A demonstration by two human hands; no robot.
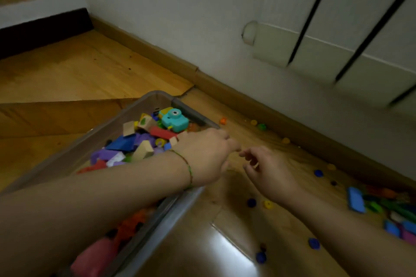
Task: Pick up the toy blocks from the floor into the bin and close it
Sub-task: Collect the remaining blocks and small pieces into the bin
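Head camera looks down on one clear plastic bin (191, 113) on the wood floor (90, 69), heaped with toy blocks (135, 144) and one teal toy camera (174, 119). Both hands meet just past its right rim. The left hand (206, 153), with one thread bracelet (188, 167) on the wrist, has its fingers curled under; I cannot tell whether it holds anything. The right hand (267, 175) hangs loosely curled over the floor, nothing in it, its fingertips almost touching the left's. The left forearm lies across the bin and hides part of the rim and the contents.

Scattered on the floor I count four blue round pieces (251, 202), four yellow ones (268, 204), one orange (222, 121) and one green (261, 126). At the right edge is a blurred pile with a blue block (355, 199) on its near side. A white radiator (337, 29) hangs on the wall above the baseboard (247, 101).
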